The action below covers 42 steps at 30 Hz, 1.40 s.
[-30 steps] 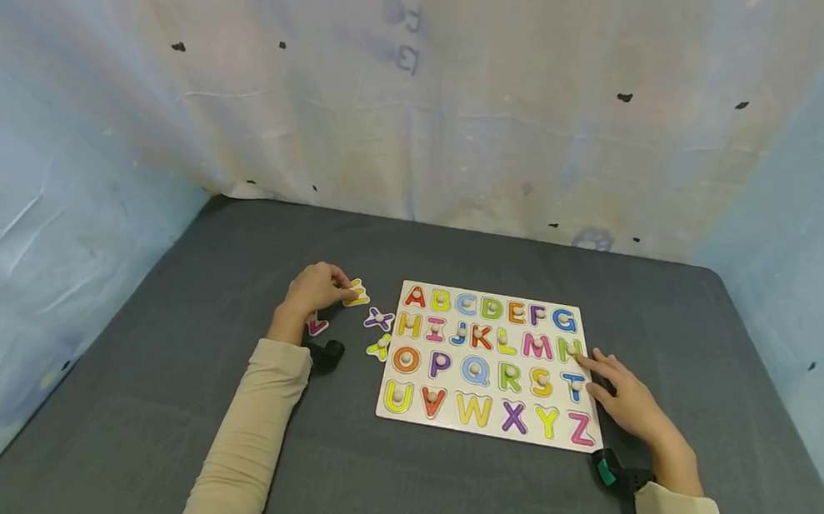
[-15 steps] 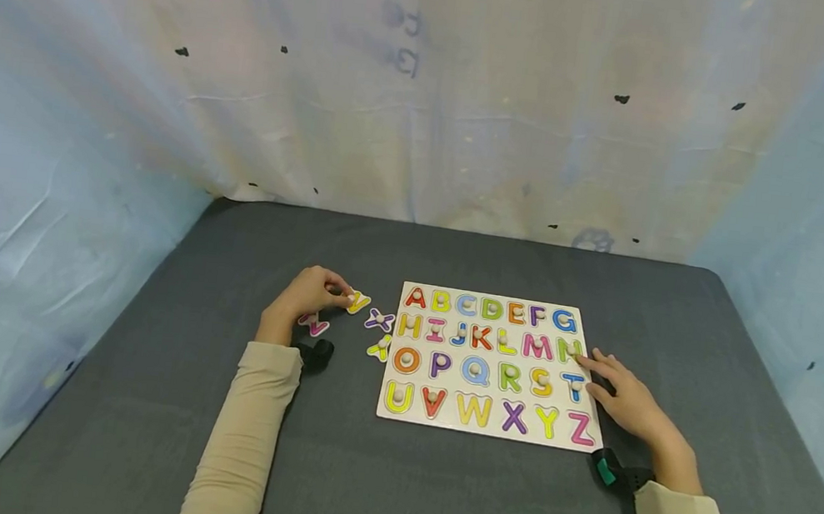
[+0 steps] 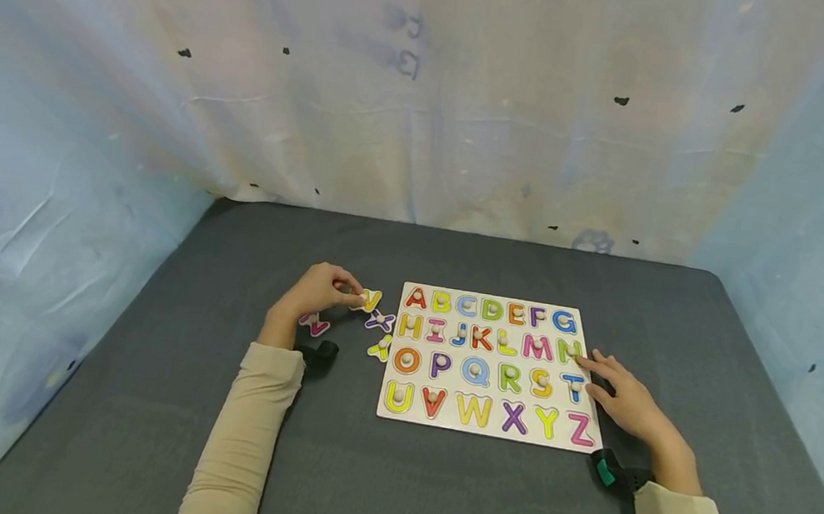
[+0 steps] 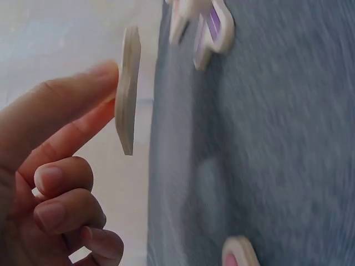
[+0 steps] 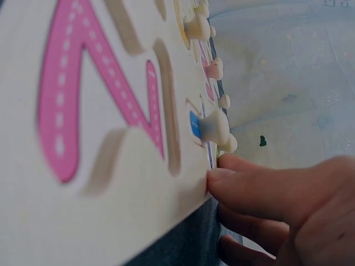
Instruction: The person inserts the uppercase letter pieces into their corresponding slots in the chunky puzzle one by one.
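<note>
My left hand (image 3: 318,289) pinches a yellow letter puzzle piece (image 3: 372,299) between thumb and index finger, part of it covered by the fingertips. In the left wrist view the piece (image 4: 128,91) appears edge-on, raised off the table, with the other fingers curled. Just below it in the head view lies a purple X piece (image 3: 379,320); a yellow-green Y piece (image 3: 379,347) is by the board's left edge. A pink Z piece (image 3: 314,325) lies under the left wrist. My right hand (image 3: 623,396) rests its fingers at the right edge of the alphabet board (image 3: 450,408), near N and T.
Knobbed letters fill most of the board. Its W, X, Y and pink Z recesses (image 3: 580,430) show printed letters without knobs. A grey cloth (image 3: 477,498) covers the table, and a pale sheet (image 3: 469,146) hangs behind. Wrist cameras sit on both wrists.
My left hand first drew the yellow piece slightly down and left, turning it, and has now brought it rightward above the X piece. The right hand and board stay put.
</note>
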{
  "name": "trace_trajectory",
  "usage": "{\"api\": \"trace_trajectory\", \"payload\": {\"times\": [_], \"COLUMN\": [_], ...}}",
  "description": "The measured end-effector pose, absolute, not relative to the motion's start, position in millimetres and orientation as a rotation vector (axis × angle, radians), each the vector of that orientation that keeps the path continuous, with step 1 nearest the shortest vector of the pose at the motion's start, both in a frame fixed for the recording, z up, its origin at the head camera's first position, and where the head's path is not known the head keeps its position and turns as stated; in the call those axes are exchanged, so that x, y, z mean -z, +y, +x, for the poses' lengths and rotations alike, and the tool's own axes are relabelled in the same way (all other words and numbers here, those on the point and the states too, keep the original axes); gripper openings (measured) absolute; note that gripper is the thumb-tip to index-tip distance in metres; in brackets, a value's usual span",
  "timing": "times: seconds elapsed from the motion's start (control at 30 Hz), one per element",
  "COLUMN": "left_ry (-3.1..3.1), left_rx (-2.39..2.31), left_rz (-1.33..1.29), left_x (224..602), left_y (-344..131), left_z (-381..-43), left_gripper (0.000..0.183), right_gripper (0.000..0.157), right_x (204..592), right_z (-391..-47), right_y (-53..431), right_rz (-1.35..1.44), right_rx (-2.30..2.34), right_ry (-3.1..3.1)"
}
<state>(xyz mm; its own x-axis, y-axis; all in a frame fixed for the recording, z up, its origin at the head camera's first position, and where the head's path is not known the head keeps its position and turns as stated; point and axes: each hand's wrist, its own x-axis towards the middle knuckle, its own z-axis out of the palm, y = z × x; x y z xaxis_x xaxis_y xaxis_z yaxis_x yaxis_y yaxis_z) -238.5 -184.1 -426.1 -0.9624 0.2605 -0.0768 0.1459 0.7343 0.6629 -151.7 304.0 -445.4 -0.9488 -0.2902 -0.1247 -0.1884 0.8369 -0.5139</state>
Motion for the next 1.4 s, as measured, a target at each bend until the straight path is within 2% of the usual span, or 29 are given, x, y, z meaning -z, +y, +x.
{"api": "trace_trajectory", "payload": {"times": [0.8, 1.4], "left_ry": [2.615, 2.578], "left_rx": [-1.153, -1.177], "left_rz": [0.606, 0.689], "left_x": [412, 413], "left_y": [-122, -82], "left_z": [-222, -204], "left_gripper": [0.017, 0.015], "right_gripper": [0.049, 0.049], "right_x": [444, 445], "right_z": [-153, -151], "right_y": [302, 304], "right_rz": [-0.374, -0.384], "right_rx": [0.761, 0.775], "right_ry": [2.802, 2.807]}}
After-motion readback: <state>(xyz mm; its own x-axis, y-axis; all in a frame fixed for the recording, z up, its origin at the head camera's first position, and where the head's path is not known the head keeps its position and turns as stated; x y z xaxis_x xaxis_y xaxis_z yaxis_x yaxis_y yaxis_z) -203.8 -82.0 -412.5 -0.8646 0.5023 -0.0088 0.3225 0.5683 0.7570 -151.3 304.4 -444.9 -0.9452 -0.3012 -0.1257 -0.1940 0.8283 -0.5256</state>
